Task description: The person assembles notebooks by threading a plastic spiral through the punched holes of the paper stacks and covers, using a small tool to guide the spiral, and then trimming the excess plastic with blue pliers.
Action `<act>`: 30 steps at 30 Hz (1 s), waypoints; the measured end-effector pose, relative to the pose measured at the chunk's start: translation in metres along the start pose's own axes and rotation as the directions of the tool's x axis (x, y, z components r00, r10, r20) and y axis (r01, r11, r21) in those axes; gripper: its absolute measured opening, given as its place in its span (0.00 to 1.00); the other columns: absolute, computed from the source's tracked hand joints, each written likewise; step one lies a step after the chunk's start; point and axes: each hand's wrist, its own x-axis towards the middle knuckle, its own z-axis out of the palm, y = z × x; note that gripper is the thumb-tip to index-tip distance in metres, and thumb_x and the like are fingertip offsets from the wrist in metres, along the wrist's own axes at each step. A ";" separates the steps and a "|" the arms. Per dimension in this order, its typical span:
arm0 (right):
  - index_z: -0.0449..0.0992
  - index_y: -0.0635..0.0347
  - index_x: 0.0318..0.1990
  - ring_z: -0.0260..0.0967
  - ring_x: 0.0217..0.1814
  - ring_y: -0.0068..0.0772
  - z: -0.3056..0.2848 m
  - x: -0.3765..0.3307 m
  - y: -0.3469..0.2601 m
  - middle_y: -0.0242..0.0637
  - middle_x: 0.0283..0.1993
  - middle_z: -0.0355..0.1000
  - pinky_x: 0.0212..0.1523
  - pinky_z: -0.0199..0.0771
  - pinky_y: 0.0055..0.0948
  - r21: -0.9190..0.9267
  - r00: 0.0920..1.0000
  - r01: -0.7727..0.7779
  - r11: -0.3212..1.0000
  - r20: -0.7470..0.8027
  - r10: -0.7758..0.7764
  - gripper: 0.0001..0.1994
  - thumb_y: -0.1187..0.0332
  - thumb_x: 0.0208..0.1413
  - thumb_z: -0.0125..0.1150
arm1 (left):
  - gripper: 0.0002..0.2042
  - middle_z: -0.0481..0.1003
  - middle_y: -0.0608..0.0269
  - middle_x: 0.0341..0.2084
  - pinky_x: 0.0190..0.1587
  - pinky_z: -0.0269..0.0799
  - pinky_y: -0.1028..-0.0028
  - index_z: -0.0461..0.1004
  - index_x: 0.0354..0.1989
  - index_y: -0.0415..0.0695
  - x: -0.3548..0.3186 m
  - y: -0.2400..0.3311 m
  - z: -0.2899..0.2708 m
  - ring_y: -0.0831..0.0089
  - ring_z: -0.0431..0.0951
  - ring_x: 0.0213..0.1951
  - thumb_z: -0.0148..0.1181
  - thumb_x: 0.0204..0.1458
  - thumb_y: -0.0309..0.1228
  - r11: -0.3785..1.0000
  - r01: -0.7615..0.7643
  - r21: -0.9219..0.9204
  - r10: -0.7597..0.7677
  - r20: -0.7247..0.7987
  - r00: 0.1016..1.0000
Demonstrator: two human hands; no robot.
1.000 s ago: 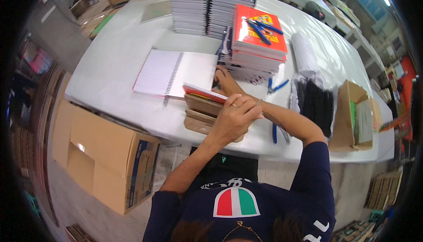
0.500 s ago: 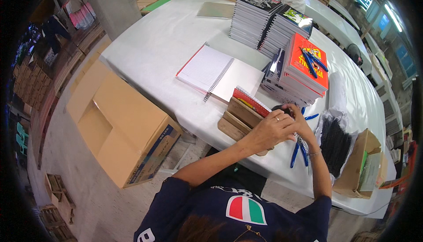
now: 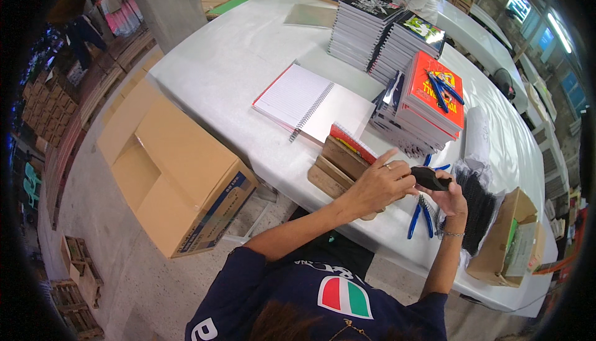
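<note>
"Where's the black piece?"
"Pinched in the right hand, inside the table's near edge. The left hand curls loosely beside it; its grip I can't tell. Open room lies left of the notebook."

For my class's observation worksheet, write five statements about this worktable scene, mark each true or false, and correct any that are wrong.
1. The right hand holds a small black object. True.
2. The lined spiral notebook lies closed. False: the lined spiral notebook lies open.
3. Blue-handled pliers lie on top of the red-covered stack. True.
4. The open cardboard box stands to the left of the black coils. False: the open cardboard box is to their right.
5. A red-covered notebook stands on edge at the wooden holder. True.
</note>
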 end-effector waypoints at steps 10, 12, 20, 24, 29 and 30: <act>0.81 0.63 0.41 0.63 0.63 0.45 0.043 0.005 -0.050 0.53 0.63 0.62 0.65 0.57 0.40 -0.545 0.982 -0.006 0.838 0.153 0.106 0.26 0.48 0.44 0.72 | 0.21 0.64 0.62 0.52 0.62 0.36 0.27 0.71 0.40 0.46 -0.009 0.020 -0.011 0.61 0.56 0.64 0.69 0.43 0.45 0.913 0.399 0.085 -0.385 -0.146 0.911; 0.81 0.65 0.43 0.63 0.61 0.40 0.057 0.017 -0.048 0.50 0.62 0.63 0.62 0.61 0.36 -0.697 0.957 -0.281 0.660 -0.154 0.245 0.19 0.58 0.50 0.67 | 0.21 0.65 0.62 0.49 0.62 0.38 0.28 0.71 0.39 0.45 -0.013 0.018 -0.011 0.61 0.58 0.63 0.70 0.41 0.43 0.905 0.423 0.048 -0.415 -0.126 0.901; 0.81 0.64 0.41 0.65 0.56 0.33 0.066 0.004 -0.051 0.46 0.62 0.63 0.58 0.64 0.31 -0.650 0.961 -0.276 0.708 -0.207 0.184 0.21 0.57 0.45 0.72 | 0.17 0.67 0.67 0.41 0.62 0.40 0.29 0.73 0.36 0.50 -0.011 0.016 -0.008 0.62 0.64 0.54 0.71 0.39 0.40 0.918 0.396 0.000 -0.393 -0.133 0.910; 0.80 0.64 0.42 0.63 0.60 0.34 0.080 0.001 -0.062 0.45 0.61 0.63 0.59 0.63 0.31 -0.673 0.974 0.034 0.739 0.187 0.126 0.19 0.61 0.44 0.73 | 0.17 0.67 0.66 0.40 0.61 0.40 0.28 0.73 0.36 0.49 -0.014 0.016 -0.017 0.62 0.65 0.53 0.71 0.39 0.38 0.926 0.377 -0.017 -0.376 -0.127 0.918; 0.80 0.65 0.42 0.64 0.60 0.38 0.089 0.010 -0.060 0.43 0.56 0.67 0.63 0.60 0.34 -0.717 0.995 -0.029 0.697 0.047 0.089 0.17 0.64 0.45 0.71 | 0.26 0.70 0.62 0.43 0.63 0.47 0.50 0.73 0.47 0.50 -0.015 0.017 -0.015 0.58 0.66 0.53 0.72 0.34 0.29 0.917 0.391 -0.083 -0.399 -0.175 0.900; 0.80 0.65 0.41 0.64 0.60 0.38 0.087 0.016 -0.058 0.44 0.56 0.68 0.63 0.60 0.34 -0.797 0.994 -0.095 0.596 -0.043 0.101 0.17 0.63 0.46 0.71 | 0.27 0.70 0.62 0.43 0.63 0.48 0.50 0.72 0.48 0.50 -0.015 0.018 -0.014 0.58 0.66 0.53 0.72 0.34 0.30 0.917 0.388 -0.092 -0.399 -0.190 0.897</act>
